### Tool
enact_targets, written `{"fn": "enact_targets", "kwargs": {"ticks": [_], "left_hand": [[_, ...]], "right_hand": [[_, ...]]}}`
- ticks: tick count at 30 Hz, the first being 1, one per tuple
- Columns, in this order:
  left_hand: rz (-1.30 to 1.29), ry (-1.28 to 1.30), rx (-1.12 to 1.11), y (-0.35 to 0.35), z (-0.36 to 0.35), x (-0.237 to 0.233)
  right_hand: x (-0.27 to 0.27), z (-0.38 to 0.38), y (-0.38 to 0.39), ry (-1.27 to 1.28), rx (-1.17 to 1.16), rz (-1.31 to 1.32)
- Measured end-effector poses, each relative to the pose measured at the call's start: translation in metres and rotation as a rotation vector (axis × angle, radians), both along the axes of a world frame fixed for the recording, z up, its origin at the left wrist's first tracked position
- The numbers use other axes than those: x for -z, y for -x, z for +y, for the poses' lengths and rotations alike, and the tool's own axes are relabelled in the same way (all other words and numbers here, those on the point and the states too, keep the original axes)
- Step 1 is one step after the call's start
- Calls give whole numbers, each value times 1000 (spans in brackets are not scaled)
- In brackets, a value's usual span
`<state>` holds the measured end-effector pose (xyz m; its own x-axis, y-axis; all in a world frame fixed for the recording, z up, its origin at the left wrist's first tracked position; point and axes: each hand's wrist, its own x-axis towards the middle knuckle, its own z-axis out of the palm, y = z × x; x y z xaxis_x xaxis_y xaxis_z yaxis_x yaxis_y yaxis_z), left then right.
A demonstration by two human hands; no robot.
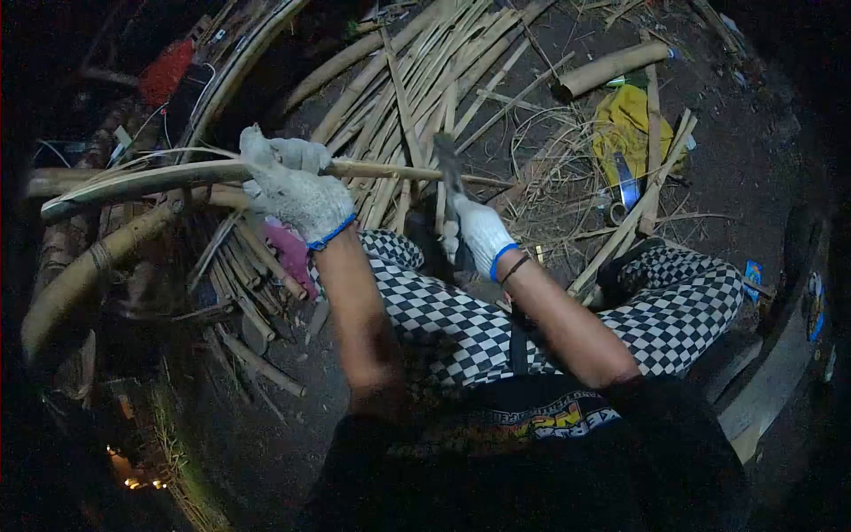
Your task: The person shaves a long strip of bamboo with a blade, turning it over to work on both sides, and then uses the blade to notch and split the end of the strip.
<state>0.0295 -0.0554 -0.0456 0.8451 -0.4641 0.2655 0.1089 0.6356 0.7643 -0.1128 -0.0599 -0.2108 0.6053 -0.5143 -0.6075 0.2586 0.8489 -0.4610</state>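
Note:
My left hand (pixel 301 191), in a white work glove with a blue cuff, is closed around a long split bamboo strip (pixel 146 180). The strip runs from the far left across in front of me and tapers to a thin end (pixel 479 180) on the right. In my right hand (pixel 483 232), also gloved, the fingers wrap the handle of a large knife. Its dark blade (pixel 448 161) points away from me and crosses the strip near that thin end. The handle is mostly hidden by the glove.
Beyond my hands lies a heap of split bamboo strips (pixel 399 97). A thick bamboo pole (pixel 616 69), a yellow cloth (pixel 616 124) and curled shavings (pixel 558 164) lie to the right. Bamboo poles (pixel 93 266) and short cut pieces (pixel 257 293) crowd the left. My checkered legs (pixel 674 297) are folded below.

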Motion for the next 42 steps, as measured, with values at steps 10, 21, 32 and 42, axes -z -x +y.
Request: {"fn": "enact_targets", "kwargs": {"ticks": [10,21,32,42], "left_hand": [[35,25,24,5,-9,3],[-404,302,791,-31,9,14],[-466,361,870,-30,28,22],[-520,266,789,-14,37,11]], "right_hand": [[-69,22,-20,634,-30,40],[-51,37,5,1580,16,816],[-36,31,17,1439,-284,798],[-9,25,19,1468,-207,860]]}}
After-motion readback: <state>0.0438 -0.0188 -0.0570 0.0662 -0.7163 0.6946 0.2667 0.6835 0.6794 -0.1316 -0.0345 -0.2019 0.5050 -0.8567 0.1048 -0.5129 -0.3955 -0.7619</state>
